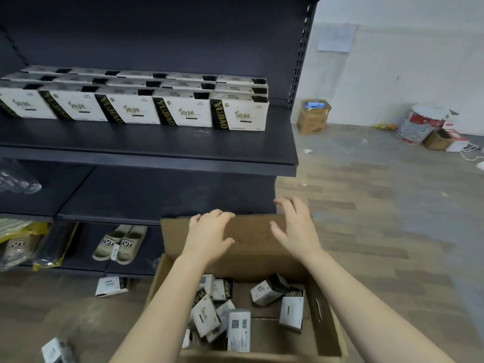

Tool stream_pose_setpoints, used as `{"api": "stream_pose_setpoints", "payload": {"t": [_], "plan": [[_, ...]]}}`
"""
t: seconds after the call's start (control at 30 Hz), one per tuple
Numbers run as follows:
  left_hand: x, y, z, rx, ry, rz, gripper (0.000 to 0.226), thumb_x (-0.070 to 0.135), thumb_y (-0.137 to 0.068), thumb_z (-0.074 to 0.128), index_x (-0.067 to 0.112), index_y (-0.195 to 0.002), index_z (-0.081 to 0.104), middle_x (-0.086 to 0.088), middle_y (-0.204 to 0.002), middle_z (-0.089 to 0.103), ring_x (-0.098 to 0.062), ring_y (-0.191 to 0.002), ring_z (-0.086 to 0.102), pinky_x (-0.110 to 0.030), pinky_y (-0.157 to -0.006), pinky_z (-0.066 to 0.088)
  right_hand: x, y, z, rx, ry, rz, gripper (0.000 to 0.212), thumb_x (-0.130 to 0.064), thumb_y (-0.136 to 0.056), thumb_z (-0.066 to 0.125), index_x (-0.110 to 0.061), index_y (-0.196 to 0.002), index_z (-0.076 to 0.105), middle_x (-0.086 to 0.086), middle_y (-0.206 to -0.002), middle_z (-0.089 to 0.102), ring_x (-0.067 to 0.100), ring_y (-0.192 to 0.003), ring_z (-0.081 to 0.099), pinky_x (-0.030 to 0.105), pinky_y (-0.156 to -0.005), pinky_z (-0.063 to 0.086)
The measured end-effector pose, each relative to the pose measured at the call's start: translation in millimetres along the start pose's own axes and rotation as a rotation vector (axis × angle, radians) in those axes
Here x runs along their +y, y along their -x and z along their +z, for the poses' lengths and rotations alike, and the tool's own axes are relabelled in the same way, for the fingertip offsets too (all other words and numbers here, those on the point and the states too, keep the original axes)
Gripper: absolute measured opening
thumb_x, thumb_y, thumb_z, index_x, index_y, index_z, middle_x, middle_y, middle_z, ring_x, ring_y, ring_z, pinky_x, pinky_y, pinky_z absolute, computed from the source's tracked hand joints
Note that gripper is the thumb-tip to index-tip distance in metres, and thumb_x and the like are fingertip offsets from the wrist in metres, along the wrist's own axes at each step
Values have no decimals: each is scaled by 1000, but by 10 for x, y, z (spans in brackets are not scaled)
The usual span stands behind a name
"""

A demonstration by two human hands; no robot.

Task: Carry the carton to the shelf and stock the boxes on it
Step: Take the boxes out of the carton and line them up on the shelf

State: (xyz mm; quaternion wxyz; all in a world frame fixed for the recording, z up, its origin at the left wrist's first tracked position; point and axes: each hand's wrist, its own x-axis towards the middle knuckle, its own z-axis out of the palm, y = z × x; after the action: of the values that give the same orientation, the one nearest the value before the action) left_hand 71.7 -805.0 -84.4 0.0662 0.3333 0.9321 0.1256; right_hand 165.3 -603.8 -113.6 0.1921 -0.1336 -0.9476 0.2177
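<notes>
Room: wood-look floor [366, 205], white wall at upper right, dark shelf [157, 145] filling the left of the frame.
Carton: the carton [251, 247] sits lower centre, close before the shelf's lower boards, its far flap standing up.
Boxes: small boxes [238, 328] lie loose inside; matching stocked rows [183, 111] stand upper left.
Handling: I judge each box light, stiff and easily dented, and the carton flaps floppy.
Hold: take a box by its two narrow sides.
Left hand: my left hand [209, 234] lies spread on the flap, fingertips at its top edge, gripping nothing.
Right hand: my right hand [297, 229] is splayed by the flap's right end, empty; contact unclear.
</notes>
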Motion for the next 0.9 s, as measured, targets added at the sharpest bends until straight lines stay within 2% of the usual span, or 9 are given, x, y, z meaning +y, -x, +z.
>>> {"api": "stream_pose_setpoints", "payload": {"t": [0.17,0.4,0.6,0.9], "plan": [[333,249,222,-63,-3,-26,60,36,-91,61,33,-145,37,9,-141,47,-14,-133,41,-42,-115,20,445,549,-90,-221,51,91,49,-29,-90,60,-20,-136,44,2,-141,37,22,-131,36,33,-98,42],[703,601,452,-111,30,-87,60,35,-90,63,33,-145,38,8,-142,47,-14,-133,41,-43,-117,20,859,1037,-203,-408,75,183,59,-34,-85,64,-23,-139,41,-2,-138,39,20,-129,38,33,-99,44],[829,828,607,-144,26,-134,60,34,-90,63,31,-145,38,5,-141,48,-17,-133,42,-44,-116,22,1023,1252,-200,-490,108,180,67,-36,-82,69,-23,-140,40,-1,-141,39,21,-131,39,33,-97,46],[748,971,698,-199,1,-108,60,33,-90,63,31,-145,38,5,-140,48,-17,-133,42,-43,-117,19,1031,1461,-79,-538,148,218,72,-37,-82,71,-24,-144,38,-2,-141,40,22,-130,40,34,-99,46]]}}
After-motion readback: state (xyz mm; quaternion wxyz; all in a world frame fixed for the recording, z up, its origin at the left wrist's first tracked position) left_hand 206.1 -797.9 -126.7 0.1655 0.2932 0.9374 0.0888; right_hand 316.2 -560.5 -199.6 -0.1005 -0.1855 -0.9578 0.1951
